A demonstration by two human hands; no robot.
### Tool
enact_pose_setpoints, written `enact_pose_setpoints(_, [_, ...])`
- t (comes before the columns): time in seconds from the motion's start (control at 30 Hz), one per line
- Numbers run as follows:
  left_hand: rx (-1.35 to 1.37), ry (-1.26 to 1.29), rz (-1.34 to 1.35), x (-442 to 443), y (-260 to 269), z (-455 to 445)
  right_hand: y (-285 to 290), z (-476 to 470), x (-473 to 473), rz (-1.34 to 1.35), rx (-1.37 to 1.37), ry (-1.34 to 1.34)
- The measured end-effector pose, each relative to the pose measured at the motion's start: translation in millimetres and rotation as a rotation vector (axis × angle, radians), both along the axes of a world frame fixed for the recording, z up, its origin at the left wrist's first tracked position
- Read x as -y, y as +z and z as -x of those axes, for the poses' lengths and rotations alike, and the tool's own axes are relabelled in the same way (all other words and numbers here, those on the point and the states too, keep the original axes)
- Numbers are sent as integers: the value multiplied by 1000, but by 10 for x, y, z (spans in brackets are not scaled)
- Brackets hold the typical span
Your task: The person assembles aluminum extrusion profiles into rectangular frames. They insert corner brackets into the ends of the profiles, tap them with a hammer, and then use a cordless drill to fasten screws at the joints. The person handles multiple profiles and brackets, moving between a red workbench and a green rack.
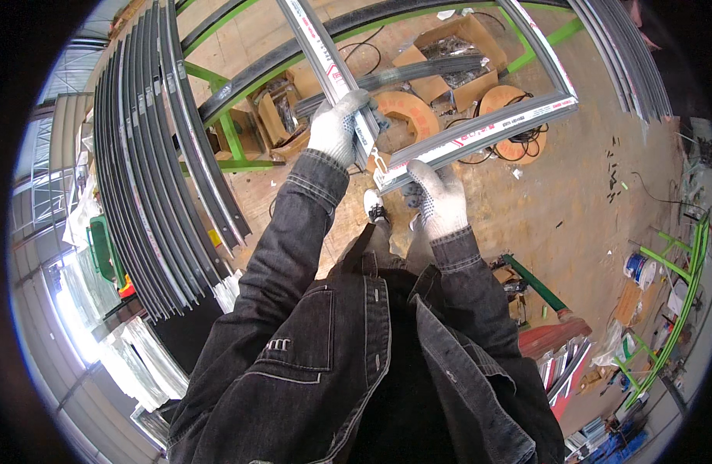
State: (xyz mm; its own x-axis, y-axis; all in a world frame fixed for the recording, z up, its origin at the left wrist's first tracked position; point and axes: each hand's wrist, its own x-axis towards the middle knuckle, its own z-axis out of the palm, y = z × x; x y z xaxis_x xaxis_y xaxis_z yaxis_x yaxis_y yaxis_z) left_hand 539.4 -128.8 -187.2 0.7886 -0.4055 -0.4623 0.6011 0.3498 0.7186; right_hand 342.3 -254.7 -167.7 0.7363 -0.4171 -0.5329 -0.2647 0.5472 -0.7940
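Both hands wear white knit gloves with dotted palms. My left hand grips a long metal frame profile near its mitred end. My right hand holds a second frame profile close to its own mitred end. Printed protective film covers both profiles. Between the two ends sits a metal corner connector, and a narrow gap shows there. At its far right end, the second profile meets a third profile in a corner. Fingers of both hands are partly hidden behind the profiles.
Green-framed racking with black padded bars stands ahead. Long dark profiles are stacked at left, more profiles at upper right. Below lie an open cardboard box, an orange ring-shaped reel and black cable. A green rack stands right.
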Motion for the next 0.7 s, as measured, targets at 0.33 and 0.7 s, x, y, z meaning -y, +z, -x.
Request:
enact_pose_setpoints(0.33, [22,64,-12,77,84,207,53,-58,-11,-145,58,-11])
enact_pose_setpoints(0.7, [21,68,-1,20,86,329,130,-114,-144,-123,115,-58])
